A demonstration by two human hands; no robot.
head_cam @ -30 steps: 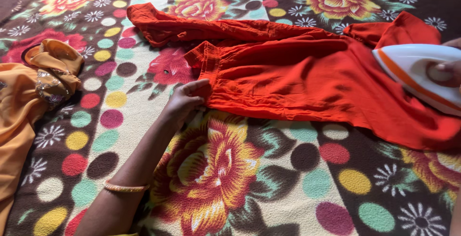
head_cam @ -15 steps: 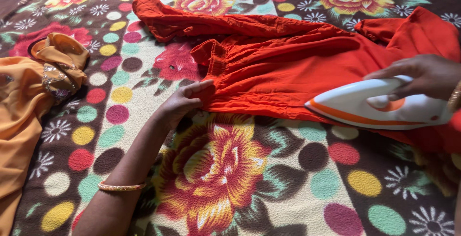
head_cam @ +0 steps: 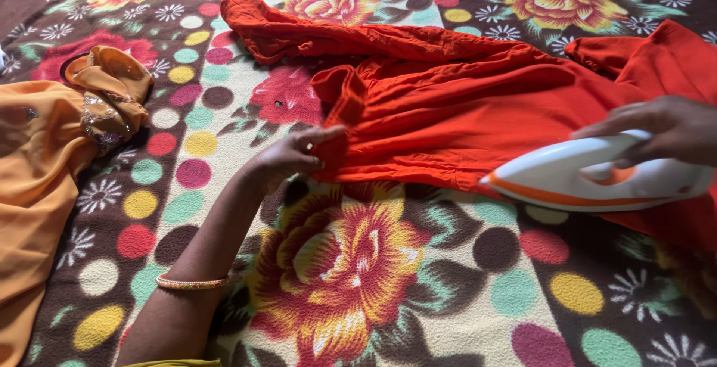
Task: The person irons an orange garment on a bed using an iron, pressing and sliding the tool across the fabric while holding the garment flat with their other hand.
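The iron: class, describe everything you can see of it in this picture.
The iron is white with an orange band along its lower edge, and looks like smooth plastic. It has a pointed nose facing left and lies low over the red-orange garment, at its lower hem. The right hand grips its handle from above. No cord is visible.

- Orange-red garment: thin, soft cloth, crumpled, spread flat on the floral blanket. One sleeve-like length runs toward the blanket's far left part; main body lies across the blanket's right half. Near edge folded into a small bunch, pinched down against the blanket.
- Iron: white shell, orange band along its sole, orange detail under the handle. Sole down on the garment's near right edge, pointed tip toward the blanket's middle.
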